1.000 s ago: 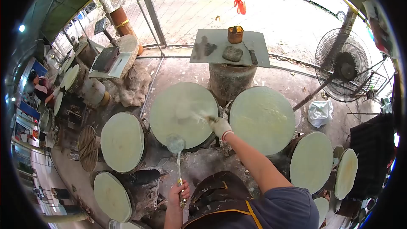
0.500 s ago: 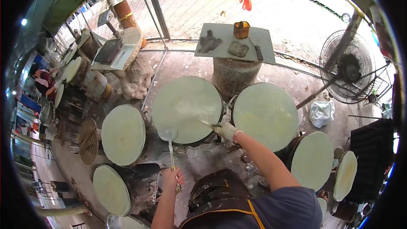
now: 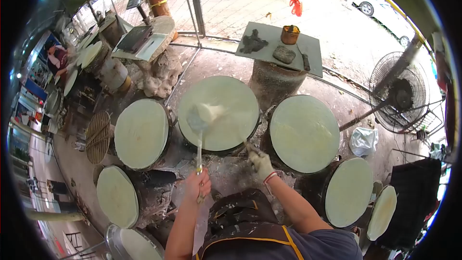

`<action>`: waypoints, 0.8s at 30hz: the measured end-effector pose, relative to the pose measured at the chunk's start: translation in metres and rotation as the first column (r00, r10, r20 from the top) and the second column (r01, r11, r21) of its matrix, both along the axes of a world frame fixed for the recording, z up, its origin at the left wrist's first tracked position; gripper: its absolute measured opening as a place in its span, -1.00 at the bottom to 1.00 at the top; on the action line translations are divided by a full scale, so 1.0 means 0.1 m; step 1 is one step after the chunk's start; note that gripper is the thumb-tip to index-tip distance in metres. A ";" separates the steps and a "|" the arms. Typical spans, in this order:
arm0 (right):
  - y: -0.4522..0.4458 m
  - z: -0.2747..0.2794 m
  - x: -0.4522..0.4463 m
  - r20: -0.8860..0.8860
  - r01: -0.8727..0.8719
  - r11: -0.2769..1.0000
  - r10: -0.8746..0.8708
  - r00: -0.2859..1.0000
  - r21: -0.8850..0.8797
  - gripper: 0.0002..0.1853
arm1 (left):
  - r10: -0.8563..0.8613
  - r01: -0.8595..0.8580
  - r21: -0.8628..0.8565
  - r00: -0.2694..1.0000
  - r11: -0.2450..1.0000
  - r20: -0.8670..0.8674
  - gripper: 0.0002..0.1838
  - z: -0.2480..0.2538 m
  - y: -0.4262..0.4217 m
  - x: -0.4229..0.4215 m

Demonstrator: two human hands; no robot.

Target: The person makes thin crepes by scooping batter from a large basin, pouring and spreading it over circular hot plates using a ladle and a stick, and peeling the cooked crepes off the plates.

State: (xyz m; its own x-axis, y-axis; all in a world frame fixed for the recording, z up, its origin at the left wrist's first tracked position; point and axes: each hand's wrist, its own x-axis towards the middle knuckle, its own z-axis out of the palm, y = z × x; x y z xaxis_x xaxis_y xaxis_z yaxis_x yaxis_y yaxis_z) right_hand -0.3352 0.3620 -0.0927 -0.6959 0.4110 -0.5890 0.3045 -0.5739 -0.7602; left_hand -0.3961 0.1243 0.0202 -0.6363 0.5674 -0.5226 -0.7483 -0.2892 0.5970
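Note:
My left hand (image 3: 198,185) is closed around the handle of a ladle (image 3: 199,151). Its bowl is over the middle round griddle (image 3: 231,94), beside a blurred pale patch that looks like batter. A pale green sheet of batter covers this griddle. My right hand (image 3: 261,163), in a light work glove, grips a thin-handled tool (image 3: 248,145) near the griddle's front edge. Motion smears the far end of that tool, so its kind is unclear. To the right of my gloved hand stands another griddle (image 3: 305,132) with a similar sheet on it.
More griddles curve around me, such as one on the left (image 3: 140,134) and one on the right (image 3: 349,191). A board (image 3: 310,50) on a drum holds a tin (image 3: 289,34) and a stone. A fan (image 3: 399,91) stands right. Another person (image 3: 57,58) is far left.
My right hand has drawn back toward me with its tool, away from the middle griddle's surface. The ladle bowl has gone farther onto that griddle. The whole view has shifted slightly.

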 end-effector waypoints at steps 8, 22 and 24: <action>-0.05 -0.01 -0.11 0.170 -0.658 0.552 0.686 0.707 0.513 -0.61 | 0.101 -0.133 0.115 0.963 0.984 0.251 -0.87 0.24 -0.32 0.35; -3.02 -0.12 -0.73 0.224 -0.780 0.603 0.747 0.626 0.165 -0.76 | 0.702 -0.737 0.052 0.661 0.674 0.264 -0.88 0.11 -3.21 1.24; -3.72 -0.13 -1.21 0.174 -0.829 0.435 0.840 0.514 0.351 -0.71 | 0.777 -0.794 -0.052 0.576 0.606 0.255 -0.87 0.08 -3.71 1.32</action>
State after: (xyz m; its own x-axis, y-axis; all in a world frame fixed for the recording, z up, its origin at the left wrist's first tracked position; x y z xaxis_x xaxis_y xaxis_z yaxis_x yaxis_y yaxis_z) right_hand -0.4562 -0.0098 -0.1053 -0.8277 -0.2142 -0.5187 0.4658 0.2531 -0.8479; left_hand -0.2639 -0.2464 0.0280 -0.7150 -0.0603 -0.6965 -0.3180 -0.8592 0.4009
